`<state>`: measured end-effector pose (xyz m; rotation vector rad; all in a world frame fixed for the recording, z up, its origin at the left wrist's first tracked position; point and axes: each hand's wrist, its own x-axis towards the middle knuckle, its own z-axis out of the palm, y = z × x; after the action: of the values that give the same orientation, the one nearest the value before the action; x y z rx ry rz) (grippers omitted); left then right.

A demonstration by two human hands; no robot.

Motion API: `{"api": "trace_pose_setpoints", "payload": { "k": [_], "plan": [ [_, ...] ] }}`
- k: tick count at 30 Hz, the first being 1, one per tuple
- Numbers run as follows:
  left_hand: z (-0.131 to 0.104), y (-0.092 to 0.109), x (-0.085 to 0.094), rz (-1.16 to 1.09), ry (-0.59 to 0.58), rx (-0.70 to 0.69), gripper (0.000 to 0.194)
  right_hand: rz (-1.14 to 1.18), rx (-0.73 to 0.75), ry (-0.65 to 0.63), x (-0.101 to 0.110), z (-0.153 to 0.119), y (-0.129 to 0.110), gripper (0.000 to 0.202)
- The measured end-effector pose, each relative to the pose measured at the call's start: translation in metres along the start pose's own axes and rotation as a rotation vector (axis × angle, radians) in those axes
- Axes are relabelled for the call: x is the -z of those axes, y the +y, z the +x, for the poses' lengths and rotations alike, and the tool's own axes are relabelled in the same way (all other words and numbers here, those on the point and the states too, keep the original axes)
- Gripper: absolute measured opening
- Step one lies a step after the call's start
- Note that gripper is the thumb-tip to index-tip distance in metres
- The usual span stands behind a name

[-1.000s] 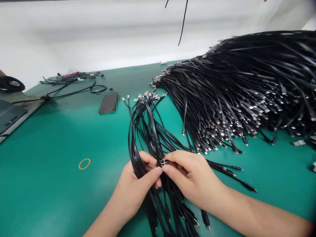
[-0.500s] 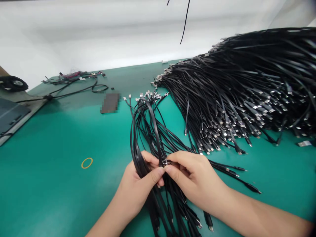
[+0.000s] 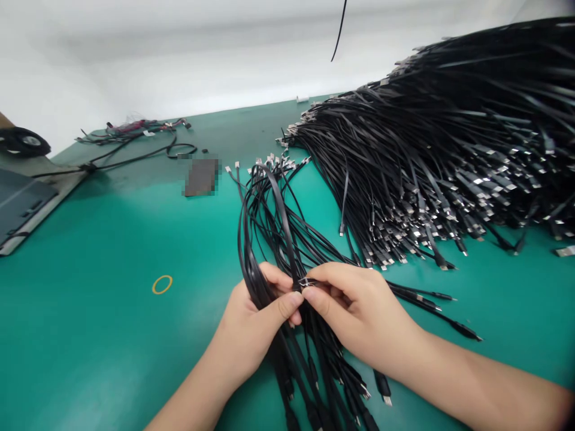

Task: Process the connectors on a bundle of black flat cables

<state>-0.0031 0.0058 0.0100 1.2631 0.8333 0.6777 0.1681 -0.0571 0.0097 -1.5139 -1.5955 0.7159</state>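
Observation:
My left hand (image 3: 256, 329) is wrapped round a bundle of flat black USB cables (image 3: 252, 275), which arch up from the palm and hang below it. Its thumb and index finger pinch one cable in front. Against that cable, my right hand (image 3: 359, 305) holds a small piece with a shiny silver part (image 3: 306, 282) between thumb and index fingertip; its exact kind I cannot make out. Both hands' fingertips almost meet. Under and behind the hands lie more loose black cables (image 3: 309, 230), their metal plugs fanned out at the far end.
A large heap of black cables (image 3: 417, 143) fills the right side of the green table (image 3: 99, 335). A yellow ring (image 3: 162, 284) lies at left. Behind it are a blurred-out dark square (image 3: 202, 177) and tangled wires (image 3: 135, 129). A grey box (image 3: 22, 200) stands at the left edge.
The view has tilted slightly, so the table and heap sit a little higher in the picture. Both hands keep the same hold; the fingertips have barely shifted.

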Motion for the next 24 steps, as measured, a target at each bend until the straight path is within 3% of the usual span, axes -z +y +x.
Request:
{"api": "trace_pose_setpoints", "payload": {
  "k": [7,11,17,24],
  "plan": [
    [-0.002,0.002,0.001,-0.096,-0.047,0.072,0.021,0.201,-0.122,-0.066,0.008,-0.004,-0.007,0.027],
    [0.000,0.000,0.001,-0.122,-0.077,0.114,0.021,0.277,-0.156,-0.074,0.010,-0.007,-0.012,0.013],
    [0.003,-0.001,-0.002,-0.175,-0.106,0.121,0.024,0.241,-0.158,-0.053,0.004,-0.014,-0.009,0.001],
    [0.002,0.003,-0.002,-0.127,-0.114,0.117,0.020,0.201,-0.135,-0.041,-0.001,-0.015,-0.001,0.017]
  ]
}}
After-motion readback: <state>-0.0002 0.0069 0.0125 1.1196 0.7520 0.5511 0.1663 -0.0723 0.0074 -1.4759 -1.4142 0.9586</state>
